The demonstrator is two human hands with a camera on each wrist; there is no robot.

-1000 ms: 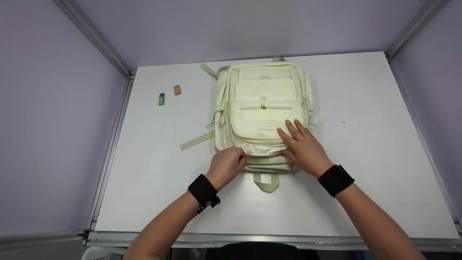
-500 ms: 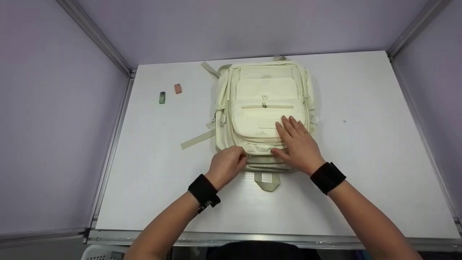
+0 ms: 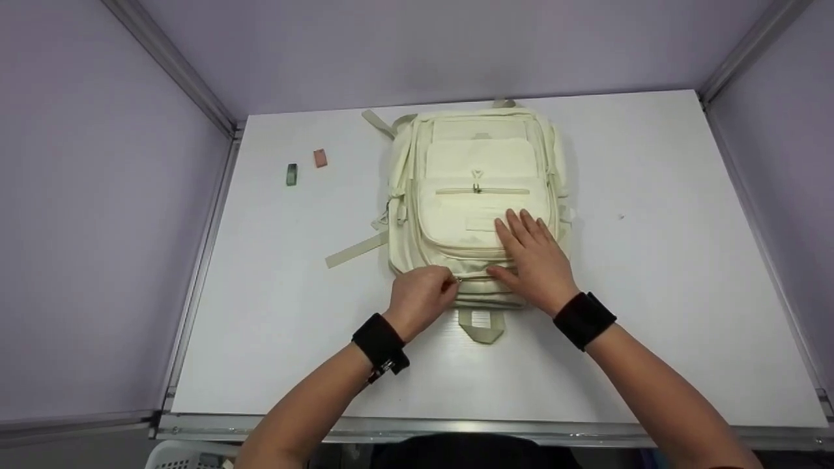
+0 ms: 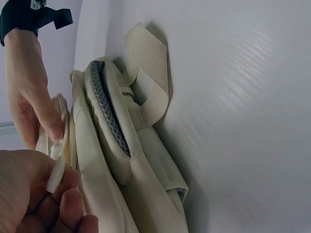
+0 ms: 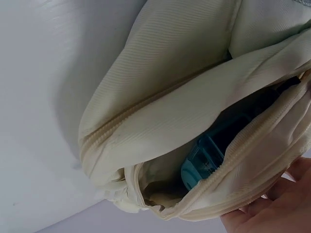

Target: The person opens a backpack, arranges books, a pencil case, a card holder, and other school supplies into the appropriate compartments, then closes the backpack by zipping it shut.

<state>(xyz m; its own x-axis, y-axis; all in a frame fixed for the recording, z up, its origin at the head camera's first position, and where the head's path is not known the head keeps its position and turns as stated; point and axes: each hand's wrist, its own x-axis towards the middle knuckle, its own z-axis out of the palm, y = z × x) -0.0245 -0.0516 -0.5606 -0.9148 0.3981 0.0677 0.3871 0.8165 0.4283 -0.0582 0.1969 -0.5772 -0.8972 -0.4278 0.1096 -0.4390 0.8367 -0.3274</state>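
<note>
A cream backpack [image 3: 481,156] lies on its back with its front pockets up and its webbing handle loop [image 3: 482,333] toward the person. My left hand [image 3: 420,296] pinches a pale zipper pull [image 4: 56,174] between thumb and fingers at the bag's near edge. Flat on the front pocket rests my right hand [image 3: 537,267], fingers extended and thumb by the zipped edge. From the right wrist, the compartment's zipper [image 5: 209,187] gapes, showing a translucent teal plastic object [image 5: 199,162] inside, partly hidden by fabric.
A green block [image 3: 292,174] and a reddish-orange block [image 3: 320,158] lie on the white table [image 3: 273,339] left of the bag. A loose strap [image 3: 357,251] sticks out left. A tiny scrap [image 3: 620,217] lies to the right. Walls border three sides.
My left hand has slid a little to the right along the near zipper edge. My right hand has shifted left on the front pocket, its fingers closer together.
</note>
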